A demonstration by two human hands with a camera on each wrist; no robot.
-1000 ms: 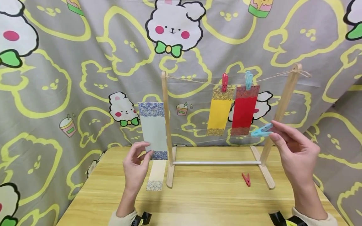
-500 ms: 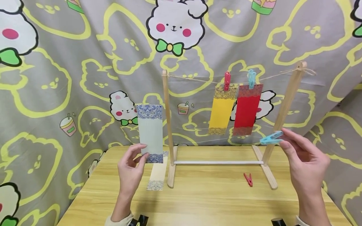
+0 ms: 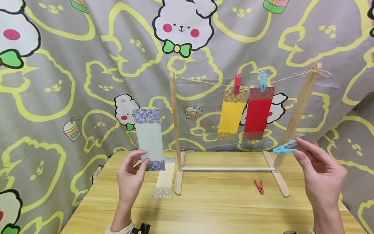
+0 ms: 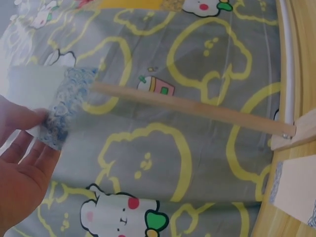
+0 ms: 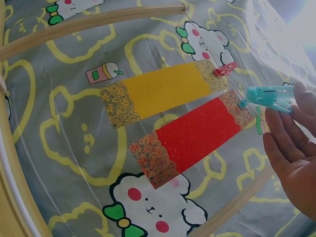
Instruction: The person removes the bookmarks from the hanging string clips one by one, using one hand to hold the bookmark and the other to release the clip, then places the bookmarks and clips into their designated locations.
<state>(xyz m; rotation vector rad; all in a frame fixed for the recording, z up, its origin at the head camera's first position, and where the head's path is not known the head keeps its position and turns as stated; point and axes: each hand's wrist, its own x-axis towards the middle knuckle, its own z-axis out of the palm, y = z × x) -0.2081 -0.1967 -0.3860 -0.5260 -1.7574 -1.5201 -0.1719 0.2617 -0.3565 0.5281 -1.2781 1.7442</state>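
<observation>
My left hand (image 3: pixel 131 175) pinches a pale blue-green paper strip (image 3: pixel 150 139) with blue lace-patterned ends by its lower left edge, holding it upright left of the wooden rack. Between thumb and fingertips, my right hand (image 3: pixel 324 172) grips a light blue clothespin (image 3: pixel 284 148) by its handle end, just in front of the rack's right post. Two strips hang from the string (image 3: pixel 204 82): a yellow one (image 3: pixel 232 113) under a red clothespin (image 3: pixel 237 84), and a red one (image 3: pixel 258 113) under another light blue clothespin (image 3: pixel 263 81).
A cream strip (image 3: pixel 164 177) lies on the table (image 3: pixel 216 208) beside the rack's left foot (image 3: pixel 178 187). One more red clothespin (image 3: pixel 259 187) lies near the right foot (image 3: pixel 280 185). A white bar (image 3: pixel 228 168) joins the posts low down; a patterned curtain (image 3: pixel 73 97) hangs behind.
Both hands have drawn lower and outward: the left carries its paper strip leftward, away from the left post, and the right brings the blue clothespin down and right, away from the hanging red strip.
</observation>
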